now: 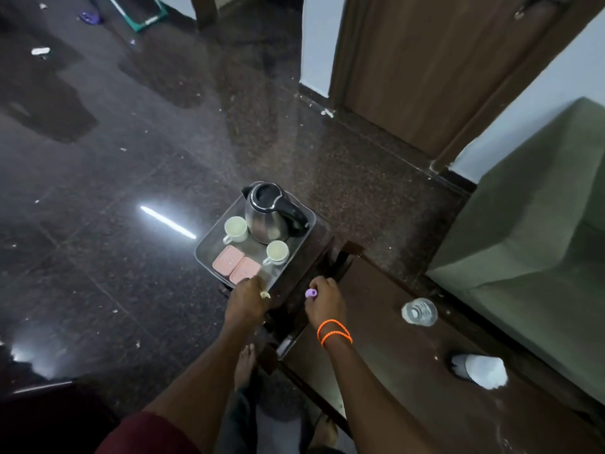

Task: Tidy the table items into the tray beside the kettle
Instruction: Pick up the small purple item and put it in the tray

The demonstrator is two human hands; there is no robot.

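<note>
- While the left hand reaches to the near edge of the tray, its fingers curl round a small pale scrap.
- Right hand grips a small purple thing, fingers curled round it, just right of the tray above the dark tabletop.
- Two orange bands circle the right wrist.
- Inside the tray stand a steel kettle at the far end and two white cups, one left of the kettle, one on its near side.
- Two pink boxes lie side by side at the tray's near end, just beyond the left hand.
- On the tabletop, well apart from the tray, stand a clear bottle and, nearer the camera, a white crumpled thing; what it is cannot be told.
- A green sofa sits to the right, a wooden door beyond.
- Litter dots the dark polished floor.
</note>
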